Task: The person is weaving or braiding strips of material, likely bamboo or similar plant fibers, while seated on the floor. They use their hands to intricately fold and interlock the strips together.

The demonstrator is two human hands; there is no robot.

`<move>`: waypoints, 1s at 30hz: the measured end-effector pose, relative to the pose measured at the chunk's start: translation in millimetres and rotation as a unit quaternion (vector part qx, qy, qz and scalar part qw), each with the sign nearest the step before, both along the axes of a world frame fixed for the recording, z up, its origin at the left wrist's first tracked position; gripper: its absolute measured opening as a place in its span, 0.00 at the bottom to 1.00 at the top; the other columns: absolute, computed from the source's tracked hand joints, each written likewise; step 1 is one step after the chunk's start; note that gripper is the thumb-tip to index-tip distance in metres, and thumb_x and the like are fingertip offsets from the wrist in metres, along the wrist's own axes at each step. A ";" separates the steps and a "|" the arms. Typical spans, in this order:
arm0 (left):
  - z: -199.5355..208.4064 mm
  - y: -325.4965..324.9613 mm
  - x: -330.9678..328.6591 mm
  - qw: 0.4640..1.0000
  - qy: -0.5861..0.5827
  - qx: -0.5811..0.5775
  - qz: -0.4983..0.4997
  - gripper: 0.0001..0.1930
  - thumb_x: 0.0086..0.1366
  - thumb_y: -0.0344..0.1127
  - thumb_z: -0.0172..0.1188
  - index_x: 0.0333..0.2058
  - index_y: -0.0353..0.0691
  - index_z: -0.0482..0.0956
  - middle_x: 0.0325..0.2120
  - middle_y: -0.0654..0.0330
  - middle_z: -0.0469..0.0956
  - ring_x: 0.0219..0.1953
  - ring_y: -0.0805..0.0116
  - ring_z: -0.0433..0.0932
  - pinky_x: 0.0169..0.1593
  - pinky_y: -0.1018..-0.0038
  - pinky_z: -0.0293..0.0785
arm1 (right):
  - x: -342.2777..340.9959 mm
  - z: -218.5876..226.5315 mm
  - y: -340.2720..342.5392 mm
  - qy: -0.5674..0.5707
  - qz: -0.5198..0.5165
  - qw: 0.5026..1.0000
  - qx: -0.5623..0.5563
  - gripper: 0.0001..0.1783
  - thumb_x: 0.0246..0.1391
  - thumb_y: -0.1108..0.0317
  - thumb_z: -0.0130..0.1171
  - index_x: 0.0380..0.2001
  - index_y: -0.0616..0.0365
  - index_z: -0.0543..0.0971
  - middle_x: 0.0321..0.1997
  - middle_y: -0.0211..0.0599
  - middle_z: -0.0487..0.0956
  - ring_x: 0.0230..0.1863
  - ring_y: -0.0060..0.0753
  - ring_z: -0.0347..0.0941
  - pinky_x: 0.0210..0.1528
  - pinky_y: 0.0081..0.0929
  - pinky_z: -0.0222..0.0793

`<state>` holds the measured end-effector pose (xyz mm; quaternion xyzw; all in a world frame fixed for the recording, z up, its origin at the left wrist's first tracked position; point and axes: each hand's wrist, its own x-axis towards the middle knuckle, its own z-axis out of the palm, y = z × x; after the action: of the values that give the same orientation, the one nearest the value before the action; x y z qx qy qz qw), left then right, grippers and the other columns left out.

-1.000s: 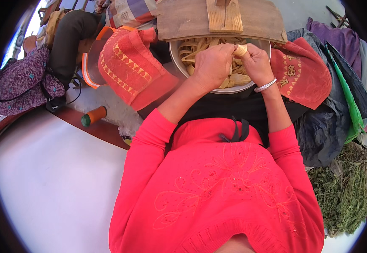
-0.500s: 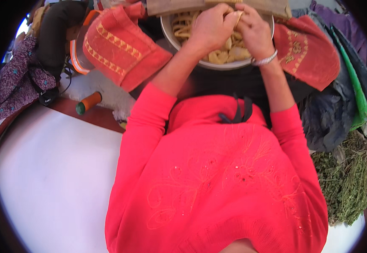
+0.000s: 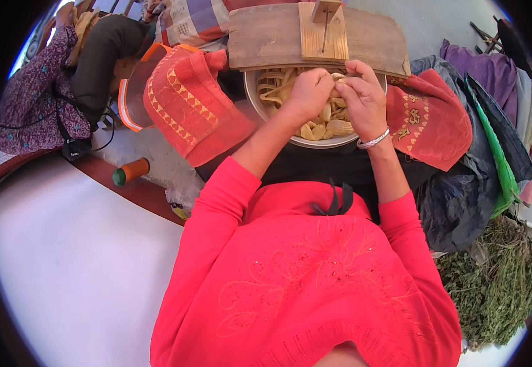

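Note:
A round metal basin (image 3: 255, 105) rests on my lap, filled with pale tan braided bands and husk-like strips (image 3: 322, 126). Over its near half, my left hand (image 3: 309, 92) is closed, with fingers curled around the end of a tan strip. My right hand (image 3: 364, 101) pinches the same strip (image 3: 338, 77) between thumb and fingers, close beside the left. Most of the strip is hidden by my fingers. Across the basin's far rim lies a wooden board (image 3: 266, 37) with a lighter block (image 3: 315, 40) and a thin metal spike (image 3: 325, 37) on it.
Red embroidered cloths (image 3: 186, 104) flank the basin. An orange-and-green thread spool (image 3: 131, 172) lies at left, near a white surface (image 3: 82, 257). Dark plastic (image 3: 455, 202) and dried green plants (image 3: 492, 281) lie at right. Another person's patterned sleeve (image 3: 40, 110) shows far left.
The whole view has shifted so the basin sits lower and more of the wooden board shows. Both hands stay together over the basin, with my right hand's fingers slightly repositioned.

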<state>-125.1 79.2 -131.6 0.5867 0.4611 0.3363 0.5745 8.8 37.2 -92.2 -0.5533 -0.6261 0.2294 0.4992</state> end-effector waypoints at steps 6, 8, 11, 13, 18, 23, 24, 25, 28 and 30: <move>20.5 -30.2 -15.9 0.932 -0.214 -0.292 -0.029 0.13 0.69 0.43 0.50 0.33 0.40 0.73 0.16 0.70 0.64 0.16 0.82 0.57 0.20 0.82 0.55 | 10.8 2.5 10.2 0.206 -0.093 0.974 -0.005 0.04 0.49 0.76 0.61 0.28 0.67 0.82 0.46 0.36 0.75 0.45 0.25 0.71 0.46 0.21 0.68; 20.7 -28.9 -23.6 0.993 -0.091 -0.069 -0.035 0.10 0.66 0.41 0.54 0.33 0.40 0.74 0.17 0.62 0.70 0.17 0.69 0.68 0.23 0.74 0.63 | 14.6 -5.4 7.4 0.255 -0.036 0.965 -0.043 0.05 0.51 0.75 0.61 0.30 0.66 0.82 0.44 0.34 0.76 0.43 0.23 0.72 0.45 0.20 0.68; 50.4 -23.9 -39.8 0.969 0.172 0.173 -0.033 0.08 0.62 0.38 0.57 0.34 0.41 0.75 0.24 0.53 0.77 0.30 0.52 0.77 0.32 0.63 0.70 | 37.7 2.9 9.7 0.324 -0.004 0.937 -0.129 0.20 0.61 0.66 0.54 0.55 0.61 0.71 0.53 0.32 0.74 0.50 0.22 0.71 0.49 0.20 0.68; 53.9 -15.2 -38.8 0.956 0.153 0.246 -0.053 0.08 0.62 0.38 0.56 0.34 0.41 0.75 0.25 0.52 0.77 0.30 0.51 0.77 0.31 0.62 0.70 | 43.0 18.6 21.9 0.209 0.010 0.968 -0.136 0.20 0.63 0.60 0.51 0.53 0.61 0.73 0.48 0.31 0.76 0.45 0.22 0.73 0.46 0.19 0.69; 50.0 -7.1 -25.4 0.973 0.082 0.207 -0.068 0.07 0.62 0.35 0.57 0.33 0.38 0.74 0.23 0.57 0.77 0.25 0.63 0.76 0.28 0.68 0.69 | 35.3 48.7 34.3 0.170 0.191 0.888 -0.382 0.13 0.56 0.64 0.59 0.38 0.64 0.79 0.31 0.29 0.78 0.31 0.15 0.73 0.33 0.15 0.73; 72.0 1.2 -37.7 0.987 -0.014 -0.056 -0.147 0.06 0.63 0.31 0.57 0.33 0.34 0.72 0.23 0.66 0.74 0.24 0.80 0.68 0.26 0.78 0.65 | 56.0 52.8 27.7 0.184 0.240 0.867 -0.395 0.07 0.54 0.69 0.59 0.33 0.62 0.79 0.24 0.26 0.77 0.23 0.15 0.72 0.29 0.14 0.71; 82.9 -1.0 -42.3 0.987 -0.031 -0.055 -0.148 0.06 0.63 0.31 0.57 0.33 0.34 0.72 0.23 0.66 0.74 0.23 0.81 0.67 0.26 0.79 0.65 | 56.9 61.9 25.3 0.166 0.259 0.870 -0.387 0.07 0.54 0.69 0.59 0.33 0.62 0.79 0.23 0.26 0.76 0.23 0.15 0.72 0.28 0.14 0.70; 96.3 -5.6 -45.7 0.986 -0.049 -0.055 -0.153 0.06 0.63 0.32 0.56 0.33 0.34 0.73 0.22 0.66 0.73 0.23 0.81 0.67 0.26 0.79 0.64 | 55.3 71.4 22.3 0.172 0.263 0.873 -0.373 0.07 0.55 0.70 0.59 0.33 0.63 0.79 0.24 0.26 0.76 0.23 0.14 0.71 0.28 0.14 0.68; 144.8 -3.5 -45.9 0.987 -0.042 0.037 -0.152 0.06 0.63 0.32 0.55 0.33 0.34 0.73 0.21 0.67 0.71 0.23 0.82 0.66 0.26 0.80 0.64 | 47.9 90.6 20.3 0.201 0.236 0.900 -0.307 0.07 0.55 0.70 0.59 0.33 0.63 0.79 0.24 0.25 0.76 0.23 0.14 0.71 0.28 0.13 0.68; 154.1 2.3 -46.0 0.986 -0.030 0.077 -0.145 0.06 0.63 0.32 0.54 0.34 0.35 0.73 0.21 0.67 0.71 0.23 0.82 0.67 0.26 0.80 0.64 | 40.6 97.3 23.7 0.195 0.191 0.926 -0.259 0.07 0.55 0.69 0.59 0.33 0.62 0.79 0.23 0.24 0.75 0.23 0.13 0.69 0.26 0.13 0.65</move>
<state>-171.1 81.5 22.5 0.6797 0.3261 0.3012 0.5839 49.4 60.9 5.1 -0.4780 -0.5290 0.5780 0.3971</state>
